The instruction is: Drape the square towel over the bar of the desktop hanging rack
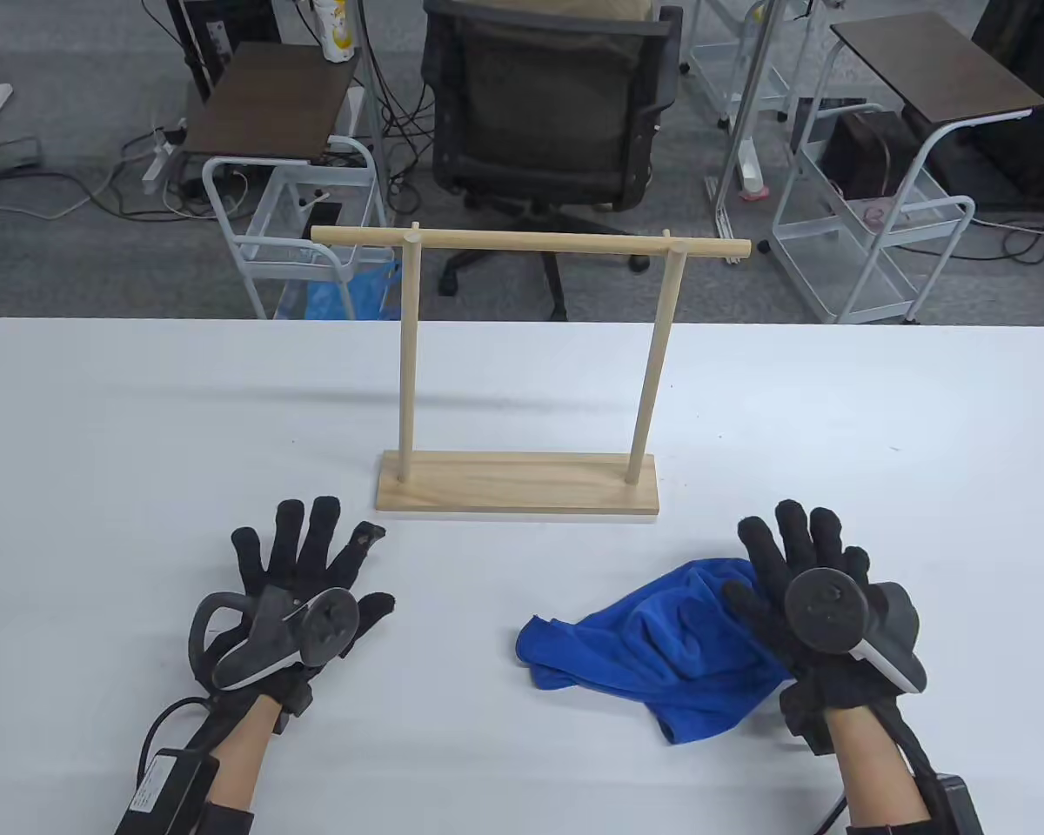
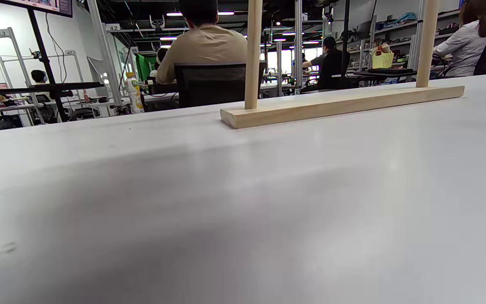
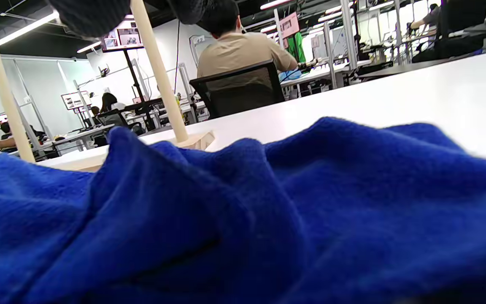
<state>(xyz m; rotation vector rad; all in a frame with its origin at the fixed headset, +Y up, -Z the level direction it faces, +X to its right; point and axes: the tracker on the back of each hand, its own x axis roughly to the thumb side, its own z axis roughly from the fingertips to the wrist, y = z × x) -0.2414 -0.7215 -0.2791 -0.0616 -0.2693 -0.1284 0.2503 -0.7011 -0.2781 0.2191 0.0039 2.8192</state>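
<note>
Towel (image 1: 652,648), blue and crumpled, lies on the table (image 1: 139,417) in front of the rack (image 1: 522,365) and off toward its right end, and I see my right hand (image 1: 813,609) over the towel's right part with fingers spread wide, gripping nothing. My left hand (image 1: 300,591) sits in front of the rack's left end, fingers splayed wide, well apart from the towel. The rack's bar (image 1: 531,241) is bare.
</note>
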